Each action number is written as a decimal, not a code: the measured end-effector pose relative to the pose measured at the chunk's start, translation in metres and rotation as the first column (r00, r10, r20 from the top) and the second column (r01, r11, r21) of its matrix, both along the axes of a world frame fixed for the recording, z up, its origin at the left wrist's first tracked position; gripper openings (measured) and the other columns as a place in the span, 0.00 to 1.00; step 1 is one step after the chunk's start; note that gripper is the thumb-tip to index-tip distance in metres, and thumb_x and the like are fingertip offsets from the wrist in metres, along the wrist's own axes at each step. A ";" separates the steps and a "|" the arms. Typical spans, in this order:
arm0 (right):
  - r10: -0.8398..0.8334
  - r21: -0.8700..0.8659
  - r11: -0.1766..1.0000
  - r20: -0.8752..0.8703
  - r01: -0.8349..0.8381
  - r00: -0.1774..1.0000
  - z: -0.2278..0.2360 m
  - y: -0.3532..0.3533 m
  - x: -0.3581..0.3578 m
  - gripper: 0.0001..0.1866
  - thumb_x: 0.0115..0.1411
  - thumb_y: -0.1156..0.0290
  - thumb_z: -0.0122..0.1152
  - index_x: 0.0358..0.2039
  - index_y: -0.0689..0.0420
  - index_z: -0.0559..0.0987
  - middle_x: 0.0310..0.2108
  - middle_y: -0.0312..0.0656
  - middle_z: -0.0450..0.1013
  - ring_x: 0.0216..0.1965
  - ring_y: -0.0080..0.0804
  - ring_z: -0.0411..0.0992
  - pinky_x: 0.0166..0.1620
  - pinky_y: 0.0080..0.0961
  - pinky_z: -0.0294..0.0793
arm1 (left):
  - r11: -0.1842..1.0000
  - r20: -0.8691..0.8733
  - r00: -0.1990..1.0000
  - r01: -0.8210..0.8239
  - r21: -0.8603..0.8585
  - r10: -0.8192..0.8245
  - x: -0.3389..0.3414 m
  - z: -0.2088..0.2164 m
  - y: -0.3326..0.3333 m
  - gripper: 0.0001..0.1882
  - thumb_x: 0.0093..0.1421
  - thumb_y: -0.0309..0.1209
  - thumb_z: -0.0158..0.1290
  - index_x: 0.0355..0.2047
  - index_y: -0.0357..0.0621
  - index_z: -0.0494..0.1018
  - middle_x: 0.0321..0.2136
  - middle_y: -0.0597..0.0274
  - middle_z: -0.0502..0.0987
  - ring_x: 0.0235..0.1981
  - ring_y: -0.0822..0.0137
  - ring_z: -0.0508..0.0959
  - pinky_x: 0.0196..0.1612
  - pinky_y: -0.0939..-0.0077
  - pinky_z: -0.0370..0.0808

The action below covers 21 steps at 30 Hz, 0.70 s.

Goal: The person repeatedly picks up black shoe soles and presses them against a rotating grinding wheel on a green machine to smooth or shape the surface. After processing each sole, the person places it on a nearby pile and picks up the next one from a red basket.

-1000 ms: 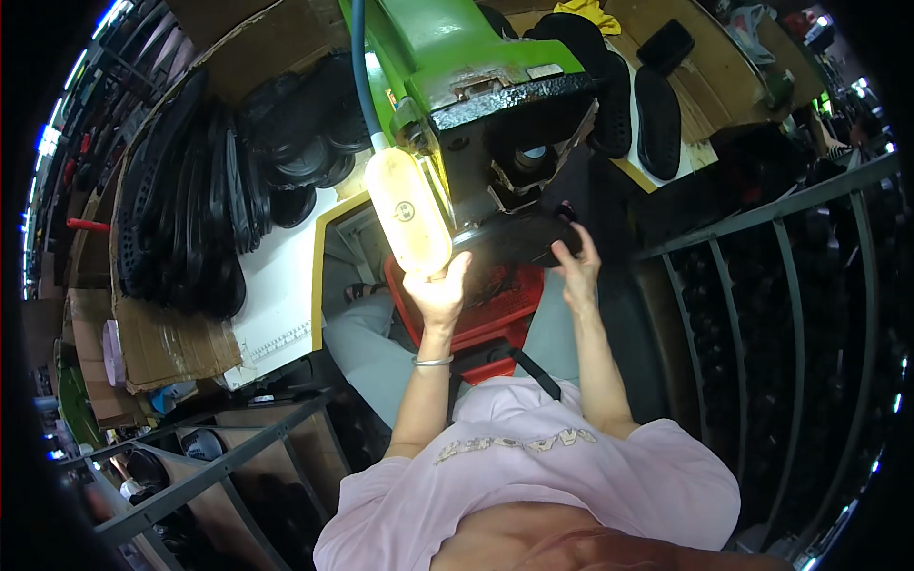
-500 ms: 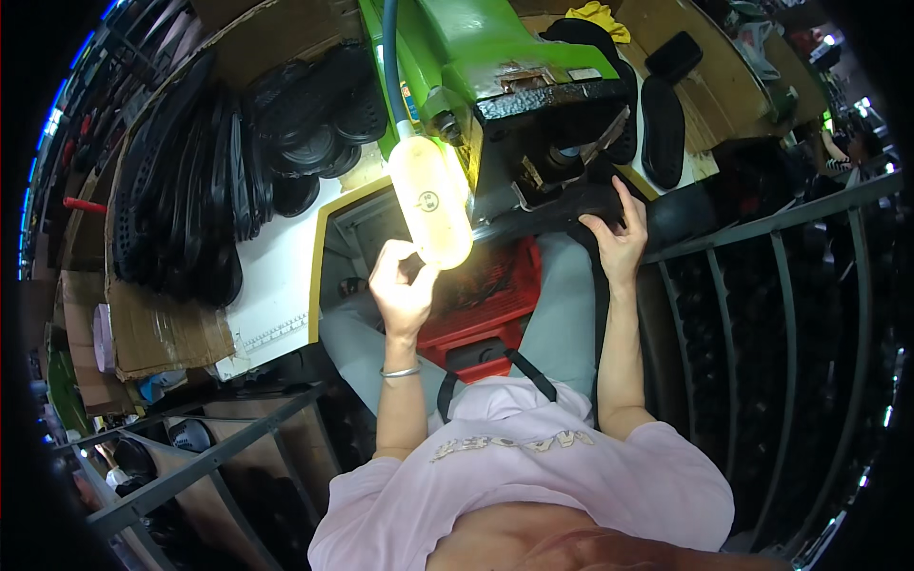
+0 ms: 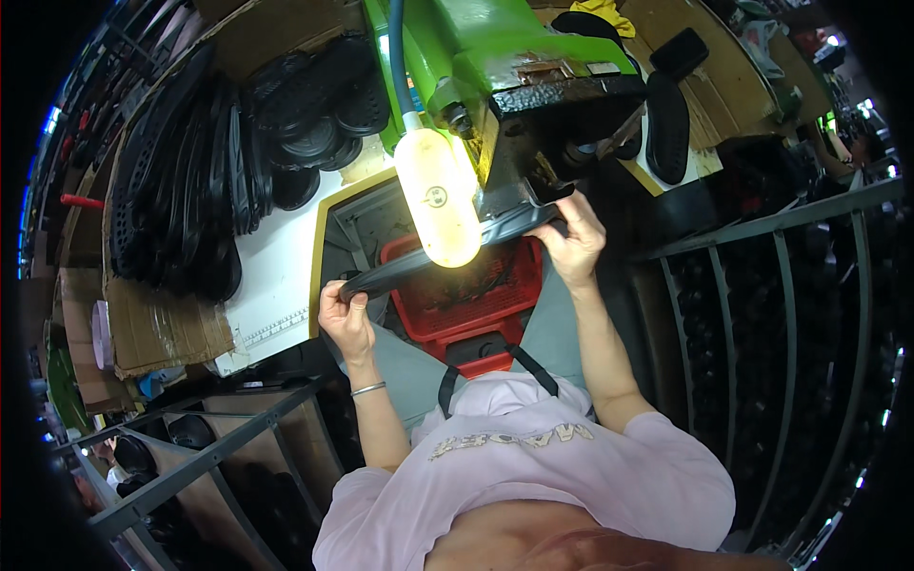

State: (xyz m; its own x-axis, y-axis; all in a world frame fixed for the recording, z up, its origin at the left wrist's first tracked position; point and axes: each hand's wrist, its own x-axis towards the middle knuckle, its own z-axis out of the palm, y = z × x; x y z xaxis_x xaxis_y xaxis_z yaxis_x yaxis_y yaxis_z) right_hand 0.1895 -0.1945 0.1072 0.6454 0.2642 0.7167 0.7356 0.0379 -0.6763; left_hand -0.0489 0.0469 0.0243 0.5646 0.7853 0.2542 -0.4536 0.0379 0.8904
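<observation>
Both hands grip one long, dark, curved sole-shaped strip (image 3: 447,252), one at each end. The left hand (image 3: 345,314) is closed on the lower-left tip, fingers curled over the edge; the right hand (image 3: 574,243) is closed on the upper-right end, just under the black head of the green machine (image 3: 505,48). Change against half a second ago: the left hand then hung free below the lamp, with only the right hand at the piece near the machine; now the left hand has dropped further left and taken hold, and the strip spans between the two hands. Judgement: the piece is out from under the machine head and carried by both hands, so it appears to be between stations, not being pressed. The strip is black, thin, slightly bowed, slanting from lower left to upper right, and passes behind the lit yellowish lamp (image 3: 440,200), which hides its middle. Its surface detail cannot be read. Directly beneath it sits a red plastic crate (image 3: 476,300) above the person's lap. To the left, on the white counter (image 3: 276,276), stand rows of similar black soles (image 3: 200,162); more black pieces (image 3: 666,124) lie on cardboard at upper right. Grey metal rails (image 3: 781,228) run along the right.
</observation>
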 end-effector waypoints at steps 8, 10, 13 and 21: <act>0.047 -0.033 0.998 -0.007 -0.047 0.999 -0.012 0.027 -0.021 0.30 0.36 0.78 0.79 0.44 0.61 0.80 0.44 0.50 0.78 0.44 0.43 0.78 0.47 0.31 0.79 | 0.992 -0.368 0.922 0.126 -0.006 -0.119 -0.004 -0.048 0.032 0.13 0.53 0.16 0.62 0.39 0.35 0.72 0.35 0.62 0.77 0.37 0.72 0.76 0.45 0.78 0.73; 0.031 -0.041 0.999 0.035 -0.030 0.999 -0.012 0.027 -0.019 0.29 0.36 0.77 0.79 0.44 0.61 0.80 0.44 0.50 0.78 0.44 0.43 0.78 0.47 0.31 0.79 | 0.925 -0.714 0.697 0.307 0.225 -0.058 0.024 -0.024 0.021 0.14 0.52 0.17 0.62 0.39 0.33 0.73 0.35 0.59 0.78 0.34 0.67 0.77 0.45 0.74 0.74; 0.027 -0.072 0.997 0.060 -0.023 0.998 -0.006 0.024 -0.016 0.29 0.36 0.76 0.79 0.43 0.61 0.80 0.44 0.50 0.78 0.43 0.43 0.78 0.46 0.31 0.79 | 0.700 -0.534 0.830 0.286 0.654 0.160 0.080 0.042 -0.032 0.23 0.46 0.26 0.69 0.43 0.35 0.75 0.37 0.51 0.80 0.37 0.55 0.80 0.45 0.67 0.75; 0.368 0.166 0.927 -0.577 -0.337 0.730 -0.085 0.019 0.004 0.23 0.57 0.73 0.67 0.53 0.64 0.76 0.46 0.43 0.78 0.45 0.29 0.76 0.48 0.23 0.75 | 0.960 -0.237 0.966 0.156 0.230 -0.101 0.123 0.045 -0.098 0.18 0.49 0.18 0.65 0.39 0.39 0.72 0.36 0.62 0.78 0.39 0.72 0.78 0.45 0.76 0.76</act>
